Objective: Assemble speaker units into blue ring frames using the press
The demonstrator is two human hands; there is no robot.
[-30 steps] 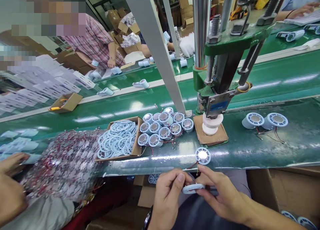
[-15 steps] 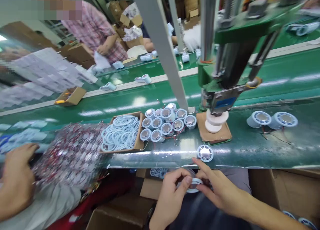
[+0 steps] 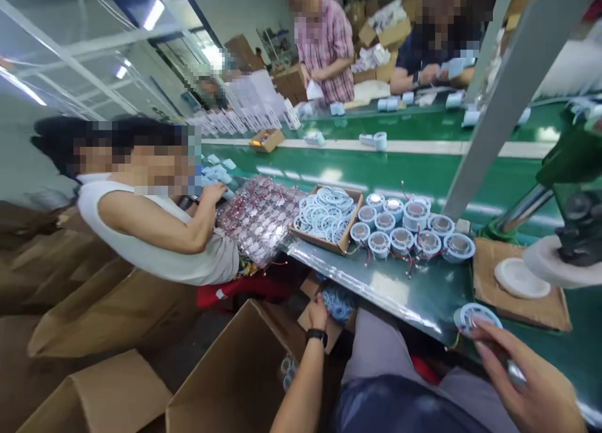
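My left hand (image 3: 318,314), with a black band on its wrist, is down below the bench at the edge of a small cardboard box of light-blue rings (image 3: 338,302). Its fingers are curled, and what they hold, if anything, is hidden. On the right, my right hand (image 3: 527,370) reaches over the bench edge, its fingertips at a round light-blue housing with a silver disc (image 3: 480,317). A silver metal piece (image 3: 516,373) shows between its thumb and fingers; its kind is unclear.
A shallow box of light-blue rings (image 3: 324,214) stands beside several wired round housings (image 3: 402,238). To the right is a press with a white pad (image 3: 520,277). A co-worker (image 3: 155,226) sits at left beside wired metal parts (image 3: 261,216). Open cartons (image 3: 226,370) stand below.
My hands have parted from the ring they held together over my lap. The left went down to the ring box, the right to the housing at the bench edge. The view has swung left.
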